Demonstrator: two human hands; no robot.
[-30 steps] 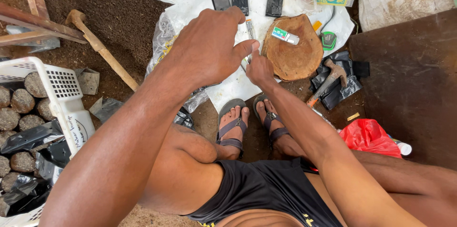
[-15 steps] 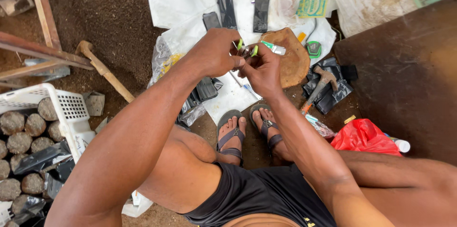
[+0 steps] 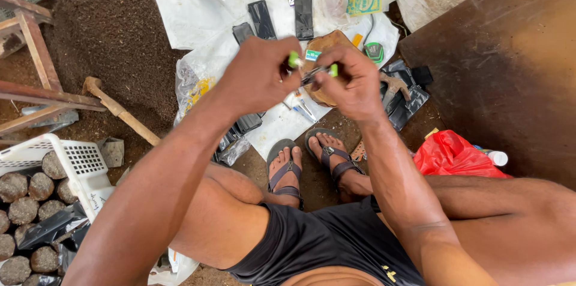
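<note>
My left hand (image 3: 258, 79) and my right hand (image 3: 351, 82) are raised close together over the ground. Between their fingertips they hold a small thin tool with light green ends (image 3: 312, 69); the left pinches the end near a green cap, the right grips the other end. Behind the hands a round wooden block (image 3: 336, 43) lies on white plastic sheeting (image 3: 198, 16). Several flat black packets (image 3: 303, 16) lie on the sheeting beyond. My sandalled feet (image 3: 312, 160) rest on the dirt below the hands.
A white plastic crate (image 3: 81, 166) with round soil plugs stands at the left. A wooden-handled tool (image 3: 120, 112) lies on dark soil. A red plastic bag (image 3: 453, 154) sits at the right by a brown board (image 3: 510, 64). A hammer (image 3: 393, 85) lies on black bags.
Both hands have come up off the wooden block and drawn together nearer to me, now holding the small green-ended tool between them. The view has shifted slightly.
</note>
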